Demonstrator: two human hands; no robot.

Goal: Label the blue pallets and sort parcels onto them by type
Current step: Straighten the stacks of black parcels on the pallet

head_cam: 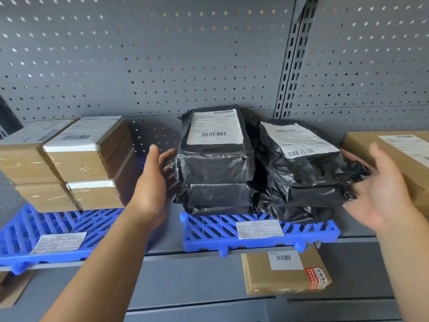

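Observation:
Two blue pallets lie on a grey shelf. The left pallet (21,233) carries a paper label (59,242) and several stacked brown cardboard boxes (76,159). The right pallet (209,231) has its own label (260,228) and two stacks of black plastic-wrapped parcels (216,168), the second black stack (301,173) beside the first. My left hand (151,182) is held with straight fingers, its fingertips at the left side of the left black stack. My right hand (380,194) is spread open beside the right black stack, fingertips at its crumpled edge.
A grey perforated back panel (162,54) closes the shelf behind. A large brown box (394,154) sits at the right, behind my right hand. One flat brown parcel (285,273) lies on the lower shelf under the right pallet. Another cardboard corner (11,289) shows at lower left.

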